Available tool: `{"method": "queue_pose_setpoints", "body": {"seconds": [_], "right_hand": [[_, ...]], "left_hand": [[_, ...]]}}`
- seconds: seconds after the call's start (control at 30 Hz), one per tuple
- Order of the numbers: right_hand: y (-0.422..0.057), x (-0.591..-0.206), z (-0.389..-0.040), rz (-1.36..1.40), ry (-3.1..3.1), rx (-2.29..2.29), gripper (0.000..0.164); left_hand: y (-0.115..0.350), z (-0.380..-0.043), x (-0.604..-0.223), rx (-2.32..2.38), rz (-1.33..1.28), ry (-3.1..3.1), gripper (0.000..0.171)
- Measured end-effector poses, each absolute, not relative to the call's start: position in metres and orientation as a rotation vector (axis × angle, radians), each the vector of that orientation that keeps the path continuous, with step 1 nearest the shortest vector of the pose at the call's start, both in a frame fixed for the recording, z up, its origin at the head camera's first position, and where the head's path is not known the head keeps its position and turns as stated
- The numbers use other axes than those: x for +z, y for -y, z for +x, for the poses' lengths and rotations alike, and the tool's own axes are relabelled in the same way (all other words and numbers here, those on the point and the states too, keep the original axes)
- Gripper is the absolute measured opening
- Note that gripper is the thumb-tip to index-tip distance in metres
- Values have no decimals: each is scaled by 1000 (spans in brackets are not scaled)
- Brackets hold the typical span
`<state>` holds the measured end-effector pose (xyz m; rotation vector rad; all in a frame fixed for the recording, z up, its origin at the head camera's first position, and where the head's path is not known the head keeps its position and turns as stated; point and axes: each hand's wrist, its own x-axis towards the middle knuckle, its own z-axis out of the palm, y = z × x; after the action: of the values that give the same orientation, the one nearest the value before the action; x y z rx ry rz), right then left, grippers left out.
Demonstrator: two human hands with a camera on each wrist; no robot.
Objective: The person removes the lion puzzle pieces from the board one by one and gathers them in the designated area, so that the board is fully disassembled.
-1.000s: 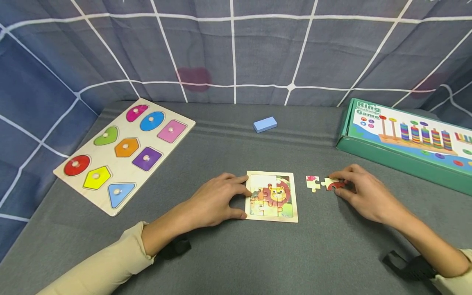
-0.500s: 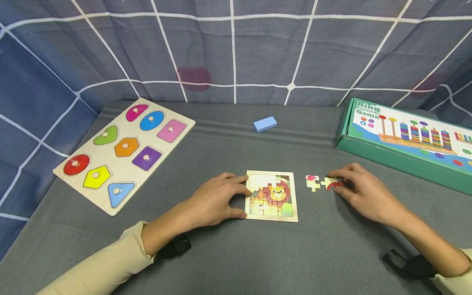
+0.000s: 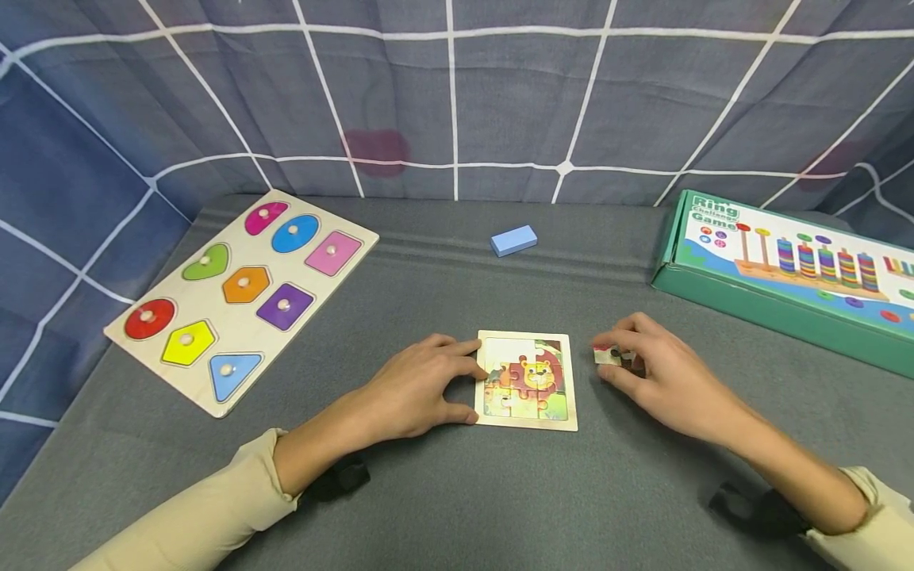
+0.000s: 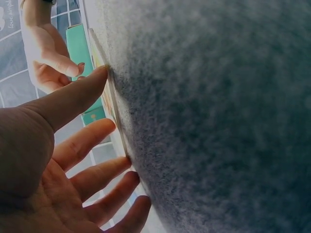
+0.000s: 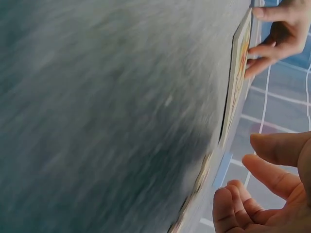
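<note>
A small wooden tray [image 3: 526,425] holds a lion jigsaw [image 3: 535,379], its upper left showing a pale bare patch. My left hand [image 3: 421,388] rests at the tray's left side, fingertips on the rim and thumb at the near corner, fingers fairly straight. Right of the tray, two loose jigsaw pieces lie on the cloth: a pale and pink piece [image 3: 605,357], and another mostly hidden beneath my right hand [image 3: 664,381]. That hand hovers over them, thumb and index finger on either side of the pink piece. In the right wrist view, its fingertips stand apart, above the pieces [image 5: 197,187].
At the left lies a wooden peg board [image 3: 286,363] with several coloured shapes. A blue block [image 3: 513,241] sits behind the tray. A green ring game box [image 3: 771,309] stands at the far right. Checked cloth [image 3: 500,95] rises along the back.
My right hand has left the red and cream piece's right end and moved left, over both loose pieces. The left hand and the tray stay put.
</note>
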<state>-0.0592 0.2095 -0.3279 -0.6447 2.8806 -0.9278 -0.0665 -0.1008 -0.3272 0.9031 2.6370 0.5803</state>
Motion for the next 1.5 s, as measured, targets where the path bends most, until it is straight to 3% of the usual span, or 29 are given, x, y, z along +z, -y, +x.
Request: {"method": "queue_pose_setpoints", "body": {"seconds": [0.6, 1.5], "right_hand": [[-167, -332, -75, -799, -2784, -851, 29], [-158, -334, -74, -808, -2766, -799, 27]], "left_hand": [[100, -67, -327, 559, 890, -2636, 43], [101, -67, -328, 562, 898, -2633, 43]]}}
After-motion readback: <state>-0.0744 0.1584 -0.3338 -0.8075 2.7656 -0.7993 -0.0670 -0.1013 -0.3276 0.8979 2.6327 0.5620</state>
